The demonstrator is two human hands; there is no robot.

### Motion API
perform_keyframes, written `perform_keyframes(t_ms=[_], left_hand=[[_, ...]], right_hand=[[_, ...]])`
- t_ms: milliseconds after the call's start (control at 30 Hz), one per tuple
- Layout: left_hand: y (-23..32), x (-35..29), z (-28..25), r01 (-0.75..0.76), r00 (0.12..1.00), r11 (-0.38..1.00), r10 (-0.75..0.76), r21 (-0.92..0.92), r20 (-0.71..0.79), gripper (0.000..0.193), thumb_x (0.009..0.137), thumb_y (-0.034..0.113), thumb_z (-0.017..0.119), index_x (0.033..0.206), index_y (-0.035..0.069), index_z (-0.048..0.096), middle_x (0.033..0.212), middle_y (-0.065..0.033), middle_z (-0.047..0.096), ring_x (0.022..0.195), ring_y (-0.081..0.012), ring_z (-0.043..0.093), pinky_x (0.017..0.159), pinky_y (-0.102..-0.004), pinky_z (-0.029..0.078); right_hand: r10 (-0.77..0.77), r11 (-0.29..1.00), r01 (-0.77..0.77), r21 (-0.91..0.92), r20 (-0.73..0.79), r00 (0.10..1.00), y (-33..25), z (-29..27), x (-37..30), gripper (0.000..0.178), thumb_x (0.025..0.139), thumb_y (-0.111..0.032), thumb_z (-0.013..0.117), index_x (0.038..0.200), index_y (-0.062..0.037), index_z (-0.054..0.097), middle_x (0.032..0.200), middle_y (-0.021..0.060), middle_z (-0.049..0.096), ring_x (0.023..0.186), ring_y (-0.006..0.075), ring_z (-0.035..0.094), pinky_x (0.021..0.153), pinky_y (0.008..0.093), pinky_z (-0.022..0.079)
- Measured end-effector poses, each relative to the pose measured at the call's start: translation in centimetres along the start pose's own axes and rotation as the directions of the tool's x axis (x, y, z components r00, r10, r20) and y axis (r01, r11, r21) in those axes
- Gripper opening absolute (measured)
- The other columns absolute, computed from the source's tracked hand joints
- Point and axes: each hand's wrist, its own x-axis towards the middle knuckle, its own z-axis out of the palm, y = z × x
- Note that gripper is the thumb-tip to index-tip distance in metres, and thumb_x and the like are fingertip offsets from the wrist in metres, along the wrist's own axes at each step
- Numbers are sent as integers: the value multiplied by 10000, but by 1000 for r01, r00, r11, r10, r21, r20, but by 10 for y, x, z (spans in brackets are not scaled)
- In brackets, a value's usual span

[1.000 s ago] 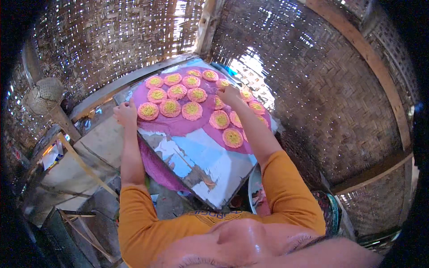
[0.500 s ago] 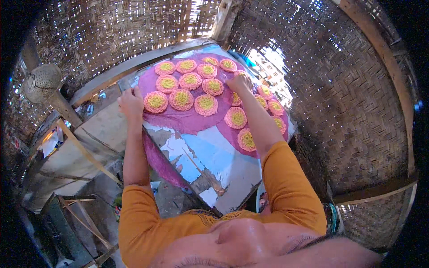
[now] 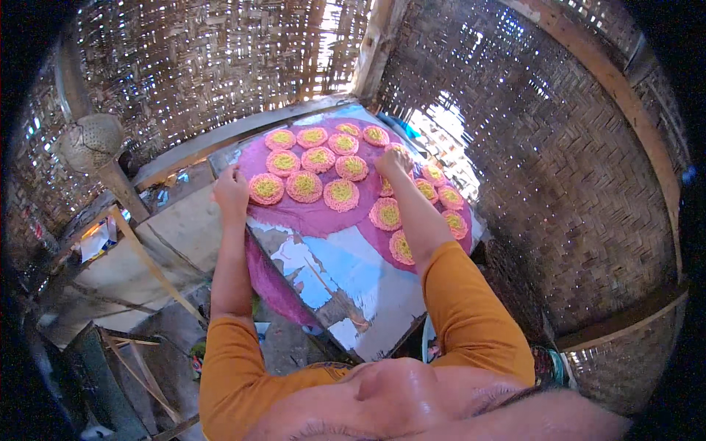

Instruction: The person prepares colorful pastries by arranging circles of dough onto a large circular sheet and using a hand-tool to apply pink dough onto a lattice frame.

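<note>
Reaching over a worn tabletop (image 3: 382,275), the left hand (image 3: 232,189) is near its ten o'clock edge, beside the purple cloth (image 3: 316,220), fingers bent and close together; whether they pinch the cloth, I cannot tell. At one o'clock the right hand (image 3: 395,163) is low over the cloth among pink-and-yellow discs (image 3: 340,195), fingertips hidden, their grip unclear. Discs cover the cloth from ten round to four o'clock, and a purple strip (image 3: 273,290) hangs at eight o'clock

The head fisheye looks down and forward at the purple sheet (image 3: 316,219), apparently near, though edges bend.
</note>
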Motion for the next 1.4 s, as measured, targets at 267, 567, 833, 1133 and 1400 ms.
perform_keyframes(t_ms=[267,567,833,1133,1400], left_hand=[[7,0,-2,-38,998,999,38,6,49,203,735,95,513,870,61,660,866,-144,629,806,-292,597,733,-363,460],[54,45,-34,-33,992,979,57,-202,113,247,756,153,490,915,82,665,872,-153,634,781,-267,616,718,-330,468],[189,37,-120,167,831,885,110,-434,545,247,749,117,523,942,44,659,839,-101,654,717,-151,603,661,-269,464],[352,-86,-102,113,599,681,534,-723,597,241,754,88,536,950,7,649,841,-71,636,711,-110,559,640,-212,437],[492,-271,-93,334,405,482,703,-810,585,224,752,78,540,939,31,655,863,-91,654,717,-116,573,670,-226,442]], right_hand=[[-430,831,517,203,-354,830,-19,1,-14,169,745,-139,481,796,2,558,813,243,581,804,383,564,676,439,451],[-381,731,632,259,-613,692,-35,-98,-43,100,728,-112,549,808,-53,556,754,154,598,713,321,586,608,379,456],[-271,800,392,454,-310,912,95,-214,-138,244,666,-152,656,875,-33,616,734,56,626,592,134,590,531,270,474],[77,809,139,571,-338,938,301,-315,-337,203,708,-88,650,888,-15,591,768,32,601,683,98,549,612,231,447],[457,813,-147,563,-460,761,463,-346,-533,182,716,-76,639,877,1,605,752,60,621,630,107,561,554,244,456]])
